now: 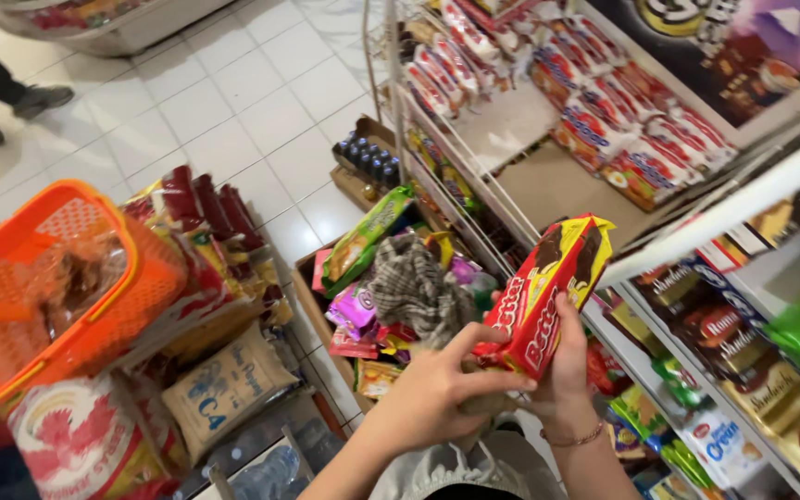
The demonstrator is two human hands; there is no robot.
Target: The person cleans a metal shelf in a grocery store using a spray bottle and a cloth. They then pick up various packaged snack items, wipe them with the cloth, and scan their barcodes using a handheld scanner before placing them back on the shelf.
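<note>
The person's 2 hands meet in front of the shelves. The right hand [562,375] grips the lower end of a red and yellow biscuit pack [548,292], held tilted upward; the left hand [437,389] steadies its bottom edge, fingers partly spread. Just beyond lies a cardboard box [312,301] of mixed snack packets with a checked cloth [414,287]. An orange basket [67,278] sits left; the white wire rack [474,185] stands beyond.
</note>
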